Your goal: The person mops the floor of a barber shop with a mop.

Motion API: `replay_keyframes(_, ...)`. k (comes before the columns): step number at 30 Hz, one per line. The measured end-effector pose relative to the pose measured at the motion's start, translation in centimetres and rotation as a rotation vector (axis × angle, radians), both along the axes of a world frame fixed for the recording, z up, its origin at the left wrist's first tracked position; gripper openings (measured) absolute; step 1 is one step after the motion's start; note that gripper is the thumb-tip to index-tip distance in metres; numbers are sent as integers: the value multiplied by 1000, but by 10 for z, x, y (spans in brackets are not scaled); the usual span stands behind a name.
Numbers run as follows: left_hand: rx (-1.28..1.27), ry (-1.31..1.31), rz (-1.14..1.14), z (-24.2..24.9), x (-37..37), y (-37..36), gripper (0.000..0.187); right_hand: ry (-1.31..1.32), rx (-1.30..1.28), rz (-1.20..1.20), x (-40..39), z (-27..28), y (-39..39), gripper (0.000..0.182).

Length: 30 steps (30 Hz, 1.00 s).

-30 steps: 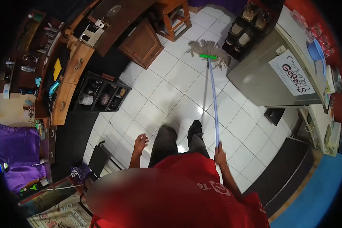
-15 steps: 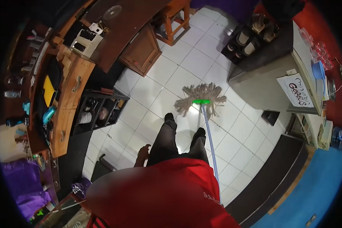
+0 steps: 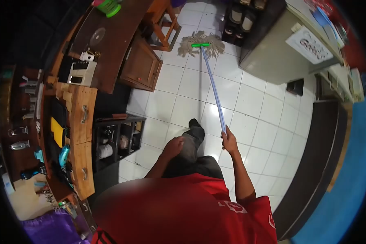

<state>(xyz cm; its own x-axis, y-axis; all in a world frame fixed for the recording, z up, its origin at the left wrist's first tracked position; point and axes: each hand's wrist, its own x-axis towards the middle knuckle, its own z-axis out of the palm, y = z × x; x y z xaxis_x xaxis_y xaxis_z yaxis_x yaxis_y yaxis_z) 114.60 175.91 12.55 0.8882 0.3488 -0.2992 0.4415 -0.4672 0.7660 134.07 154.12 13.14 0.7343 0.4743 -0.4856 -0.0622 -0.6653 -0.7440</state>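
A string mop (image 3: 214, 87) reaches away from me over the white tiles, its pale blue handle slanting up and left. My right hand (image 3: 229, 141) is wrapped round the near end of that handle. The frayed grey-beige mop head (image 3: 188, 43) lies spread on the floor below a green clamp (image 3: 201, 45), between the wooden stool and the shoe rack. My left hand (image 3: 175, 147) hangs above my thigh with its fingers curled in, and nothing shows in it.
A wooden cabinet (image 3: 139, 67) and a stool (image 3: 162, 28) stand on the left, with a black shelf unit (image 3: 117, 137) nearer me. To the right are a shoe rack (image 3: 231, 35), a fridge (image 3: 268, 53) and a long dark bench (image 3: 313, 162).
The mop head has slid forward and slightly left across the tiles. My right hand has come into view on the handle. My left hand has risen forward, and I have stepped ahead.
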Motion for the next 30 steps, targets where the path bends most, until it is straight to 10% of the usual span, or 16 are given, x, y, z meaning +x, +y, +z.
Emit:
replay_keyframes(9, 385, -329, -726, 5, 31, -111, 73, -90, 1, -193, -185, 7, -87, 46)
replay_keyframes(15, 137, -336, -1268, -12, -48, -229, 48, 225, -128, -337, -323, 145, -228, 43)
replay_keyframes(19, -102, -393, -1347, 33, -57, -261, 22, 347, -210, -841, -335, 266, -224, 32)
replay_keyframes(30, 121, -410, -701, -16, 11, -63, 8, 223, -233, -408, -235, 203, -8, 32)
